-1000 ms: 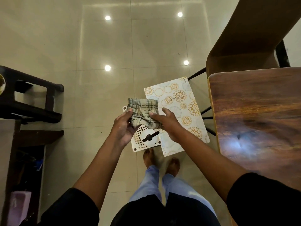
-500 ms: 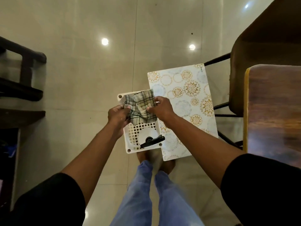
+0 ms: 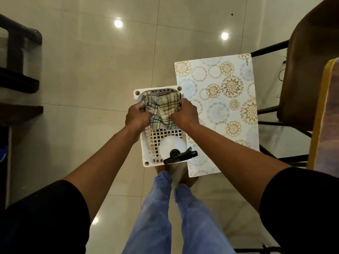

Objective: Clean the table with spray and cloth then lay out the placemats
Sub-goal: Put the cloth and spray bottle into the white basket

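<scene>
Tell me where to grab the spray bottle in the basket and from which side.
Take the spray bottle by the neck just under its black trigger head, coming from above. It stands upright in the white basket, so the basket's walls block its round body from the sides, and only the top is exposed.

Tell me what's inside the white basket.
The white basket holds a spray bottle at its near end. Both hands hold a checked cloth over the far end, covering whatever lies beneath.

You stand on a glossy beige tile floor [image 3: 91, 70] mirroring ceiling lights; brown chair [image 3: 308, 74] right, dark shelf [image 3: 18, 70] left.
</scene>
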